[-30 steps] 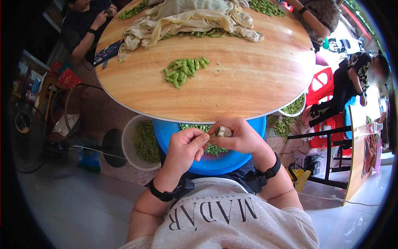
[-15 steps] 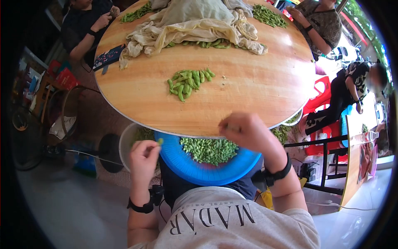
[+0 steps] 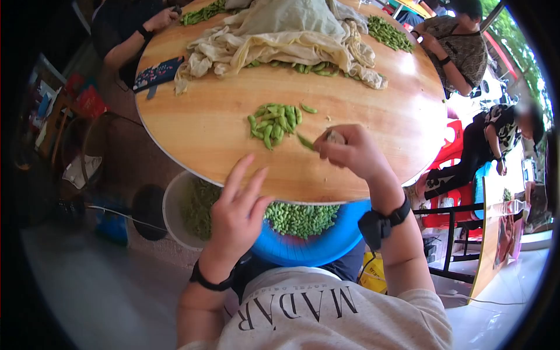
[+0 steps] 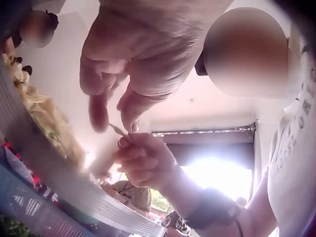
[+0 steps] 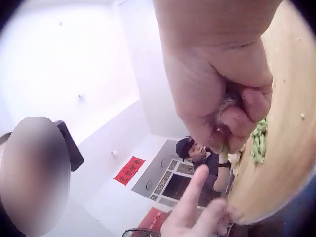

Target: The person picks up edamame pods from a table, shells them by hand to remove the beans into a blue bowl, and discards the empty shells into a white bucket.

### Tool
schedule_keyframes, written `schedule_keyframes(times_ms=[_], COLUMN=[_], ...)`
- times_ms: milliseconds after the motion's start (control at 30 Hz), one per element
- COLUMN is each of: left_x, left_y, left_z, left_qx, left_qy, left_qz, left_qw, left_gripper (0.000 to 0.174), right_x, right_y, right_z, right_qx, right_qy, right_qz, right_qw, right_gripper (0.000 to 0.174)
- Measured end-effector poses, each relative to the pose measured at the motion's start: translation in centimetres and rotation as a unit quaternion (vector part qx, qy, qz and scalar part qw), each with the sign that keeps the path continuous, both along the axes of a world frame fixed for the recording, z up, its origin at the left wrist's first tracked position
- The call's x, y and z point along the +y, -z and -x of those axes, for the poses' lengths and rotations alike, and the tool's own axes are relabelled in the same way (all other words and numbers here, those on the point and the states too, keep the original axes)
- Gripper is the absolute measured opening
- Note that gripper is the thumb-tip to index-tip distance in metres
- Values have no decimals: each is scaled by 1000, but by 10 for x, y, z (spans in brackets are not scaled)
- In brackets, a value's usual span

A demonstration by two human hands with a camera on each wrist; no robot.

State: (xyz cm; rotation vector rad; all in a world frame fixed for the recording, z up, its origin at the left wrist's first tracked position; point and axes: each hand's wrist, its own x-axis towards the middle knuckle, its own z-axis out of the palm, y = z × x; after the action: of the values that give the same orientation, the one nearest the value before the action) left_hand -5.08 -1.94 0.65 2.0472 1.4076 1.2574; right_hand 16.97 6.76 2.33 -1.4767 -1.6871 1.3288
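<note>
My right hand (image 3: 353,154) pinches a green soybean pod (image 3: 305,141) by one end, just above the tabletop. A small greyish lump (image 3: 335,137) sits in its curled fingers; what it is I cannot tell. My left hand (image 3: 236,213), with fingers spread and nothing in them, is over the table's near edge. A small pile of soybean pods (image 3: 273,123) lies beyond both hands, with a single pod beside it. Below, a blue basin (image 3: 280,252) on the lap holds shelled green beans (image 3: 300,219), partly hidden by the table.
A crumpled cream cloth (image 3: 291,44) covers more pods on the round wooden table (image 3: 204,122). A dark patterned pouch (image 3: 158,74) lies at its left edge. A white bucket (image 3: 174,213) of pods stands left of the basin. Other people sit around the table; red stools are at the right.
My hands met over the basin, then parted, the left holding a bit of green. Now the right has reached forward to the table and holds a pod; the left has emptied and moved inward.
</note>
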Motion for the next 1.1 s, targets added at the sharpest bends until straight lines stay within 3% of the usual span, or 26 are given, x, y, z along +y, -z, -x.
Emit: schedule_keyframes(times_ms=[133, 233, 267, 367, 400, 733, 833, 1033, 1100], left_x=[10, 3, -2, -15, -18, -39, -43, -44, -49], left_y=[1, 13, 12, 8, 10, 2, -4, 17, 21], left_z=[-24, -29, -31, -36, -38, -53, -55, -60, -59], left_qx=[60, 12, -8, -57, -67, -2, 26, -39, -156], left_qy=[119, 147, 141, 115, 107, 82, 80, 68, 72], left_qz=[-69, -46, -32, -3, 2, 0, 1, -36, 143], left_qw=[989, 988, 989, 992, 992, 997, 996, 996, 975], left_gripper=[33, 26, 24, 19, 19, 19, 18, 15, 13], right_x=[-43, -63, -70, -86, -93, -114, -117, -121, -123], right_y=[-5, -2, 7, 26, 23, 24, 21, 29, 31], right_z=[1, -4, -7, -13, -7, -1, 1, 2, 6], right_qx=[125, 178, 197, 317, 307, 328, 276, 292, 258], right_qy=[-91, -71, -56, -17, -36, -46, -17, 8, 14], right_qz=[95, 144, 103, 131, 136, 113, 93, 81, 35], right_qw=[984, 971, 973, 939, 941, 937, 956, 953, 965], right_gripper=[18, 16, 24, 36, 44, 35, 30, 26, 24])
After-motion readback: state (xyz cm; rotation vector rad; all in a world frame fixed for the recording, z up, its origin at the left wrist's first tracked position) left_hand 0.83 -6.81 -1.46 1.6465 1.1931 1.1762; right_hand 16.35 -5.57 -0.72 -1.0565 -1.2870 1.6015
